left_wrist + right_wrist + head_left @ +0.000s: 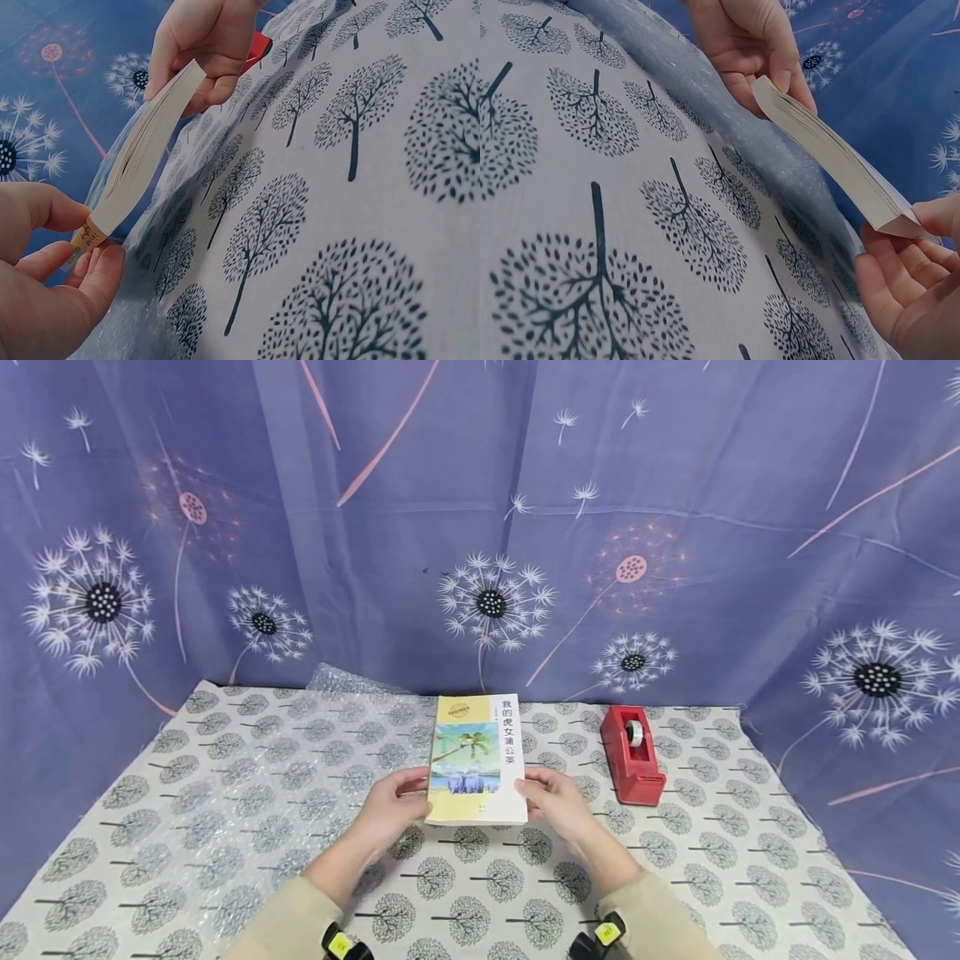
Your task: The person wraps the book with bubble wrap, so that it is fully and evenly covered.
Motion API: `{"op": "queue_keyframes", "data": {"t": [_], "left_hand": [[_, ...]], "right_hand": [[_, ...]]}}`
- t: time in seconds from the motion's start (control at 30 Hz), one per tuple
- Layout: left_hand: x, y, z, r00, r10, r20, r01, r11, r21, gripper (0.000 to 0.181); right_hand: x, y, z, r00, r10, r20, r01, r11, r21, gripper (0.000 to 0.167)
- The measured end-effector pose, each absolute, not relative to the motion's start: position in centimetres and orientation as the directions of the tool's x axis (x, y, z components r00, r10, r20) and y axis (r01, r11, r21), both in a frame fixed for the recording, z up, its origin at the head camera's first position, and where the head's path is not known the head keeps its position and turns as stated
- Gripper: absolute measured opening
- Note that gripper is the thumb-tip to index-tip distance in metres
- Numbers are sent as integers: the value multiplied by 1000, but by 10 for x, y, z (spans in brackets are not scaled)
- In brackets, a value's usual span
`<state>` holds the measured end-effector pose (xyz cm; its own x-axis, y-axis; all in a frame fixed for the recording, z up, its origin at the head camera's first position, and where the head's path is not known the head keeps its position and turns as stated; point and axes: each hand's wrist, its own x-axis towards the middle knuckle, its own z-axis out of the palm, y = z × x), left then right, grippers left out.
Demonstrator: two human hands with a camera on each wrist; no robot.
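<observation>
A paperback book (468, 760) with a palm-tree picture on its yellow and white cover is held up between both hands, cover facing the head camera. My left hand (392, 803) pinches its left edge, the spine side, thumb in front and fingers behind. On the opposite edge my right hand (557, 802) grips it with the thumb on the cover. Both wrist views show the book's page block (154, 142) from below, apart from the tablecloth and slightly bowed. The left hand (56, 262) and right hand (911, 277) each have fingertips under the back cover.
A red tape dispenser (632, 760) with a roll of tape (634, 733) stands right of the book. Clear bubble wrap (247, 810) lies spread over the table's left side. The tree-print tablecloth (720, 868) meets a purple dandelion curtain (390, 568) at the back.
</observation>
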<state>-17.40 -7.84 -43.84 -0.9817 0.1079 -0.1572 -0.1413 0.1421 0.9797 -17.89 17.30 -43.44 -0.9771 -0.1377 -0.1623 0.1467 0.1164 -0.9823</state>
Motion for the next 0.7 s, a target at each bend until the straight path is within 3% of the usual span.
{"op": "queue_keyframes", "data": {"t": [0.7], "left_hand": [[-174,-98,-431,-985,49,-163,-152,180,972,64]], "right_hand": [[-188,154,-432,-971,-190,-144,124,113,-986,39]]}}
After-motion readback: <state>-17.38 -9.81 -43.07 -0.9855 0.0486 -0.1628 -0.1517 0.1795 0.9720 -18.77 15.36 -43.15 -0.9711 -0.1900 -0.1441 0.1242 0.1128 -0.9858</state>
